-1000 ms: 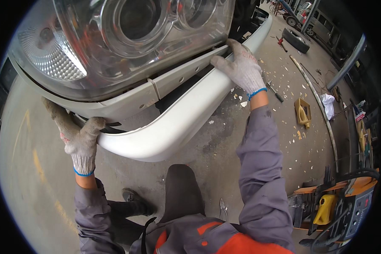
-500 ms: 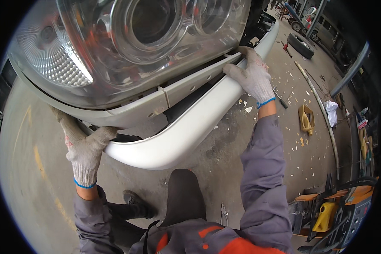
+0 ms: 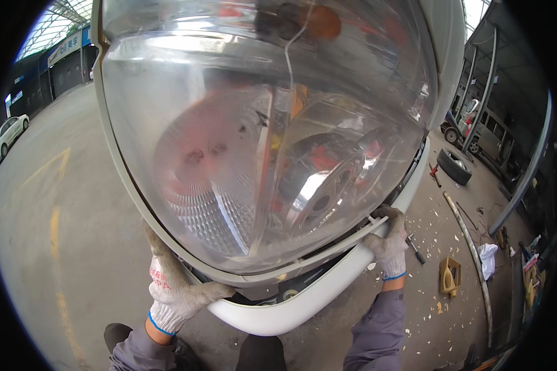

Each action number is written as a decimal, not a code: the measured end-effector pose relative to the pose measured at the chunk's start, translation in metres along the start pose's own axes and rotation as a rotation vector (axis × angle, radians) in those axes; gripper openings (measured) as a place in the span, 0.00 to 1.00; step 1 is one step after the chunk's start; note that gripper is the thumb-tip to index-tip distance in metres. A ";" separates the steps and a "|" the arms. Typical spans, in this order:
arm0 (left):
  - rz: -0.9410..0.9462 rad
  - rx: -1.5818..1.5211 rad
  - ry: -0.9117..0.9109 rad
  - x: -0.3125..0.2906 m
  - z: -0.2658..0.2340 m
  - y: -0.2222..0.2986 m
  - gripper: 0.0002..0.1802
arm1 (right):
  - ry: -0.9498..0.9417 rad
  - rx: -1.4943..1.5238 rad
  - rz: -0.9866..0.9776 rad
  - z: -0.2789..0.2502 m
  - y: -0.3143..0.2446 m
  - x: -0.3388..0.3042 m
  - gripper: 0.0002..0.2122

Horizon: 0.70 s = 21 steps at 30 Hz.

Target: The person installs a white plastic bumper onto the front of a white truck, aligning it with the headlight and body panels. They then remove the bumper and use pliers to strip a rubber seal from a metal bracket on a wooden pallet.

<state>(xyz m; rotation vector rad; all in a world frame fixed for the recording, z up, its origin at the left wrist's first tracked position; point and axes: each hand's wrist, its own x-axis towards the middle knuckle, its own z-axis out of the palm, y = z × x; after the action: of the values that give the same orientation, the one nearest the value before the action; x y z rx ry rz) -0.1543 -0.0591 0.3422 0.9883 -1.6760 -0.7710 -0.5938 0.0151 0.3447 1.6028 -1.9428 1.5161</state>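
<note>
A large clear headlight (image 3: 254, 154) with a rounded lens fills the middle of the view. Below it, a curved white bumper trim (image 3: 291, 315) hangs slightly apart, leaving a dark gap with a bolt head visible. My left hand (image 3: 176, 281), in a knitted work glove, grips the trim's left end, thumb over the upper edge; its other fingertips are partly hidden beside the headlight's rim. Gloved as well, my right hand (image 3: 387, 241) holds the trim's upper edge farther right, fingers reaching in under the headlight.
On the floor at right lie a tire (image 3: 453, 167), a yellow tray (image 3: 450, 278), a long pole (image 3: 470, 247), a white bag (image 3: 487, 260) and scattered chips. A tool with a dark handle (image 3: 416, 250) lies near my right hand. A white car (image 3: 9, 139) stands far left.
My view has tilted up and closer, so more of the headlight shows. Both hands and the trim now appear lower in the picture; both grips stay on the trim.
</note>
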 end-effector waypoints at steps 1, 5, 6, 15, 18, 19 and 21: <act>-0.018 0.028 -0.003 -0.001 -0.001 0.000 0.98 | 0.004 0.008 -0.011 0.001 -0.003 0.001 0.36; -0.079 0.021 0.015 -0.003 0.001 0.000 0.91 | 0.063 0.010 -0.094 0.006 0.006 -0.001 0.33; -0.090 0.017 0.017 -0.002 0.001 0.003 0.88 | 0.064 0.014 -0.145 0.005 0.008 0.000 0.33; -0.008 -0.040 0.007 0.001 0.000 -0.001 0.83 | -0.014 0.049 -0.240 -0.001 -0.001 0.008 0.24; -0.004 -0.073 0.016 0.000 -0.001 -0.007 0.88 | -0.064 0.032 -0.306 -0.005 0.000 0.013 0.18; 0.008 -0.036 0.000 0.001 -0.003 -0.007 0.89 | -0.088 0.069 -0.301 -0.008 0.004 0.014 0.16; 0.030 0.020 -0.013 0.000 -0.006 -0.008 0.91 | -0.110 0.080 -0.219 -0.008 0.005 0.016 0.12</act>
<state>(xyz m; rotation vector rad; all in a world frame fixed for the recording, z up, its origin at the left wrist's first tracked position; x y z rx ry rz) -0.1464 -0.0632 0.3367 0.9717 -1.7094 -0.7430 -0.6074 0.0107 0.3565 1.8993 -1.7100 1.4630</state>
